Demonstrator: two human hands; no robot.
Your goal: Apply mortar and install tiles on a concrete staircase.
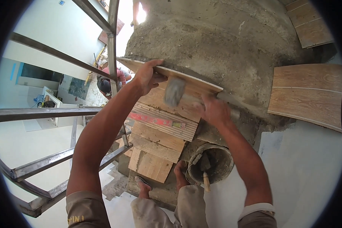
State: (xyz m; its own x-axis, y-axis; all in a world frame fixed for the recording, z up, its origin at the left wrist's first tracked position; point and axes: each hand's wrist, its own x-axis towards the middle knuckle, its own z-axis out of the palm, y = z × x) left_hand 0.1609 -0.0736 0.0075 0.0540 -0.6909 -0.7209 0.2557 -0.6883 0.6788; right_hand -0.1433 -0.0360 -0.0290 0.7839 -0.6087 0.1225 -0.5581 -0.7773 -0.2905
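Note:
My left hand (148,79) grips the top edge of a long wood-look tile (195,84) that stands on edge against the rough cement step. In front of its face is the grey, motion-blurred head of a mallet (174,92). My right hand (216,110), slightly blurred, is closed around the mallet's handle, to the right of the head. Below the tile, a red spirit level (155,119) lies across a ridged wood-look step tile (186,131). Whether the mallet touches the tile, I cannot tell.
A bucket (230,167) holding a trowel (205,167) stands beside my feet. Metal railing (57,112) runs along the left, over a drop to a lower floor where another person (116,79) crouches. Wood-look tiles (306,95) line the right wall. Tiled steps (155,165) descend toward me.

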